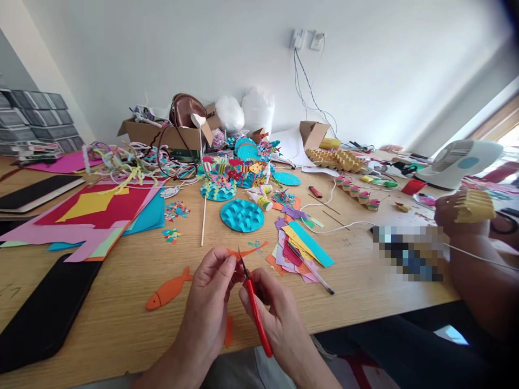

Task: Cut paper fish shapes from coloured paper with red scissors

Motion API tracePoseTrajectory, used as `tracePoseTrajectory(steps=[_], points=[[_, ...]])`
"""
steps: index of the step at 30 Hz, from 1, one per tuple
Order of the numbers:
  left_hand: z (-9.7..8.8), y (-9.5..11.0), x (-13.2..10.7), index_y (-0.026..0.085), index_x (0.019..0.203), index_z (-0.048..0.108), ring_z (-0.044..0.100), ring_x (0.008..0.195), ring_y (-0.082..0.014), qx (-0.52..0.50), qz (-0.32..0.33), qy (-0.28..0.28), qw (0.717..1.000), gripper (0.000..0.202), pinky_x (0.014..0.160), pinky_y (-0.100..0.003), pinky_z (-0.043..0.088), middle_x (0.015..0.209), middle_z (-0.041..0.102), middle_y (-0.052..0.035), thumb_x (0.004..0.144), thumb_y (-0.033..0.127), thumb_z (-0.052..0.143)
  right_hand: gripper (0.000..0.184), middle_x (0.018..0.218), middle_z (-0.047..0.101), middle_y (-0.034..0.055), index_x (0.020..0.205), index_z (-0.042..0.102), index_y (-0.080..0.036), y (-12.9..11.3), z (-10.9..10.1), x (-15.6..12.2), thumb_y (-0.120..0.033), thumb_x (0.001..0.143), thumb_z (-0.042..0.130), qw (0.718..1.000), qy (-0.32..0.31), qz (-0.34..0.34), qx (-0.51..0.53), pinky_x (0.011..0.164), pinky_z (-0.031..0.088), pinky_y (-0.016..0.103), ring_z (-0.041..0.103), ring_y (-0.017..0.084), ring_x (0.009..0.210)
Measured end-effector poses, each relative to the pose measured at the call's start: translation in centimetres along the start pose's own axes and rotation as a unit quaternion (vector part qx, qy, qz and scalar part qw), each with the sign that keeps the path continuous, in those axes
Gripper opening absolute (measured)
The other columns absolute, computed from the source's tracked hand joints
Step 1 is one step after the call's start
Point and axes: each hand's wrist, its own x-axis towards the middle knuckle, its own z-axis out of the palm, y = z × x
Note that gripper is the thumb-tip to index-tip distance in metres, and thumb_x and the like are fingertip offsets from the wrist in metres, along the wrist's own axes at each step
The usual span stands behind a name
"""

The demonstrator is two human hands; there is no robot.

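Note:
My left hand (213, 294) pinches a piece of orange paper (253, 249), part of which sticks out past the fingers. Beside it my right hand (275, 310) is closed around red-handled scissors (256, 310), their dark blades pointing up by my left fingertips. The fingers partly cover where blades and paper meet, so I cannot tell whether they touch. An orange paper fish (167, 290) with a drawn eye and gill line lies on the table to the left of my hands. Another orange scrap (228, 332) shows below, partly behind my left hand.
Coloured paper strips (308, 246) and a pen (311, 268) lie to the right. Ahead is a blue scalloped disc (242, 215). Coloured sheets (101, 208) and a black phone-like slab (48, 310) are at left. Another person's hand (466, 227) holds a yellow carton piece (474, 205) at right.

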Motion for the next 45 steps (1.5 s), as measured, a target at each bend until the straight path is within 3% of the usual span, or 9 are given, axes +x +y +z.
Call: tracePoseTrajectory(steps=[19,45], points=[[-0.7,-0.1,0.1,0.018,0.068,0.064,0.057,0.063,-0.0102,0.026,-0.008,-0.032,0.999,0.008,0.064,-0.021,0.048,0.065,0.065,0.0031,0.071,0.023,0.070,0.028,0.052,0.035,-0.0056,0.061,0.040,-0.021,0.9,0.1,-0.1,-0.039,0.077,0.053,1.000,0.004,0.024,0.016,0.047,0.024,0.023,0.034,0.010,0.051],[-1.8,0.5,0.1,0.018,0.068,0.065,0.056,0.064,-0.0117,0.130,0.006,-0.048,0.990,0.012,0.065,-0.022,0.047,0.065,0.062,0.0015,0.074,0.028,0.066,0.031,0.050,0.030,-0.0065,0.055,0.034,-0.021,0.9,-0.7,-0.5,-0.035,0.074,0.054,0.998,-0.008,0.022,-0.063,0.045,0.020,0.023,0.027,0.009,0.049]])
